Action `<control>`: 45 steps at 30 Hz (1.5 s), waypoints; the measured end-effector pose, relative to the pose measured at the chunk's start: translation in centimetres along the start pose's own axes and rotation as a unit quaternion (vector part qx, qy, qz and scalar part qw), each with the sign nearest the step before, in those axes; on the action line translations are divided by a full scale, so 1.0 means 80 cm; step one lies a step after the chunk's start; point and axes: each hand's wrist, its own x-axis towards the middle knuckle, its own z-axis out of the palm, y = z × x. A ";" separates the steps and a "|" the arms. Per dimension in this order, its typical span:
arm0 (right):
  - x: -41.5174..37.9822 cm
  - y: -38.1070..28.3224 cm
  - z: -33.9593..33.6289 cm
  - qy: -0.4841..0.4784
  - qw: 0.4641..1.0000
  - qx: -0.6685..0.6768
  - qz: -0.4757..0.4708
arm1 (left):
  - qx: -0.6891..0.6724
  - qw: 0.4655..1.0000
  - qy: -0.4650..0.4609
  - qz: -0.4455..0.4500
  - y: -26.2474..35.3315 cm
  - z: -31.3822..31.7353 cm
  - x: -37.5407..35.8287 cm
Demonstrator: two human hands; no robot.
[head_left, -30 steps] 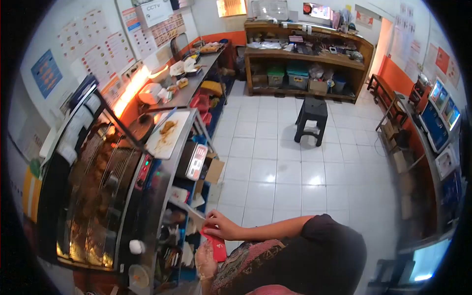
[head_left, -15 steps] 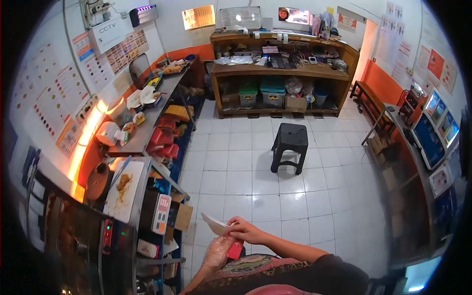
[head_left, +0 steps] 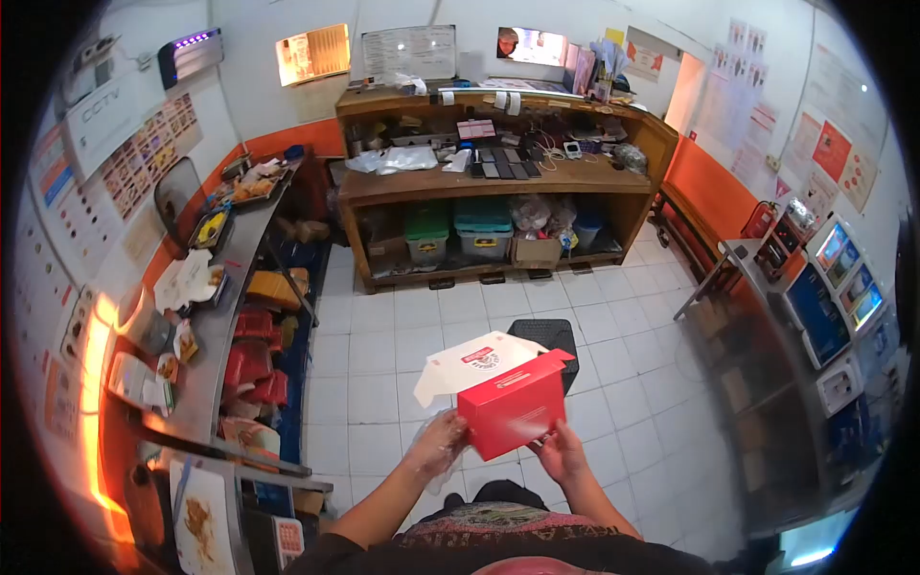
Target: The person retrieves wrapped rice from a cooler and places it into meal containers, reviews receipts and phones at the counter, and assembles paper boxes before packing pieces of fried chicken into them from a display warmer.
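Note:
A red cardboard box (head_left: 513,407) is held up in front of me, its white lid flap (head_left: 474,366) with printed logo folded open to the back. My left hand (head_left: 438,443), in a clear plastic glove, grips the box at its left side. My bare right hand (head_left: 560,452) holds its lower right corner. Partly hidden behind the box is a black stool (head_left: 551,337).
A wooden counter (head_left: 489,179) with phones and bins is at the back. Along the left runs a metal table (head_left: 222,316) with food and packaging, above red packages (head_left: 251,360). A wooden bench (head_left: 704,216) and a side table with screens (head_left: 843,278) are on the right.
The red box, earlier folded small and close to my body, is now raised forward and spread open. Both hands have moved up and apart. The view has shifted towards the back counter.

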 end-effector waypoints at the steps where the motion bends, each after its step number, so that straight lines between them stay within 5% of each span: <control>1: 0.027 -0.018 0.006 0.018 0.999 0.009 -0.051 | 0.004 1.000 -0.002 -0.004 0.008 -0.019 0.041; 7: 0.230 -0.086 -0.024 0.023 0.993 0.054 -0.099 | 0.017 0.996 -0.041 -0.081 0.056 -0.076 0.243; 9: 0.319 -0.118 -0.017 0.089 0.988 -0.007 -0.127 | 0.071 0.981 0.133 -0.126 0.093 -0.102 0.315; 10: 0.358 -0.141 0.001 0.124 0.983 -0.029 -0.135 | 0.070 0.940 0.296 -0.157 0.093 -0.131 0.356; 11: 0.393 -0.159 0.005 0.122 0.983 -0.027 -0.132 | 0.071 0.939 0.299 -0.155 0.101 -0.145 0.375; 13: 0.479 -0.192 0.019 0.097 0.926 -0.319 -0.177 | 0.358 0.824 0.396 0.193 0.131 -0.170 0.421; 14: 0.521 -0.201 0.024 0.048 0.926 -0.341 -0.158 | 0.361 0.822 0.396 0.191 0.165 -0.157 0.437; 15: 0.564 -0.202 0.023 -0.008 0.906 -0.397 -0.146 | 0.553 0.707 0.346 0.274 0.216 -0.122 0.450; 16: 0.600 -0.220 0.046 -0.081 0.826 -0.529 -0.179 | 0.711 0.549 0.274 0.344 0.258 -0.098 0.474; 17: 0.629 -0.235 0.070 -0.148 0.723 -0.644 -0.202 | 0.710 0.552 0.272 0.343 0.279 -0.090 0.502; 19: 0.688 -0.245 0.103 -0.217 0.721 -0.634 -0.174 | 0.754 0.580 0.098 0.293 0.317 -0.085 0.568; 20: 0.725 -0.253 0.115 -0.288 0.714 -0.620 -0.148 | 0.789 0.599 0.051 0.123 0.334 -0.095 0.601; 21: 0.762 -0.255 0.118 -0.310 0.692 -0.629 -0.174 | 0.736 0.673 -0.008 0.072 0.326 -0.146 0.639; 23: 0.834 -0.262 0.119 -0.283 0.590 -0.717 -0.240 | 0.679 0.727 -0.047 0.090 0.338 -0.196 0.707; 24: 0.874 -0.264 0.120 -0.276 0.596 -0.715 -0.240 | 0.681 0.726 -0.053 0.085 0.350 -0.220 0.744; 26: 0.930 -0.263 0.124 -0.195 0.641 -0.678 -0.303 | 0.477 0.879 -0.016 0.022 0.366 -0.255 0.794; 27: 0.951 -0.272 0.143 -0.189 0.644 -0.678 -0.300 | 0.476 0.879 -0.020 0.016 0.383 -0.268 0.824; 29: 0.991 -0.296 0.178 -0.094 0.733 -0.591 -0.323 | 0.245 0.968 0.042 0.034 0.414 -0.284 0.894; 30: 1.015 -0.301 0.186 -0.073 0.724 -0.574 -0.374 | 0.127 0.990 0.060 0.023 0.446 -0.265 0.921; 31: 1.037 -0.313 0.195 -0.090 0.729 -0.559 -0.384 | 0.119 0.991 0.056 0.029 0.473 -0.253 0.957; 33: 1.083 -0.318 0.197 -0.093 0.835 -0.441 -0.316 | 0.028 0.994 0.106 0.006 0.511 -0.245 1.011; 37: 1.171 -0.365 0.217 -0.108 0.868 -0.356 -0.329 | 0.015 0.992 0.117 -0.039 0.561 -0.273 1.127; 39: 1.228 -0.393 0.219 -0.140 0.800 -0.428 -0.397 | 0.014 0.982 0.183 -0.043 0.570 -0.290 1.180; 41: 1.281 -0.419 0.227 -0.140 0.819 -0.420 -0.365 | 0.148 0.975 0.150 0.066 0.564 -0.326 1.240; 42: 1.311 -0.436 0.225 -0.172 0.763 -0.479 -0.399 | 0.191 0.966 0.142 0.102 0.571 -0.327 1.264; 43: 1.340 -0.452 0.224 -0.205 0.702 -0.532 -0.427 | 0.069 0.980 0.175 0.070 0.605 -0.288 1.272; 45: 1.400 -0.475 0.219 -0.214 0.716 -0.522 -0.412 | -0.067 0.971 0.225 0.051 0.627 -0.266 1.307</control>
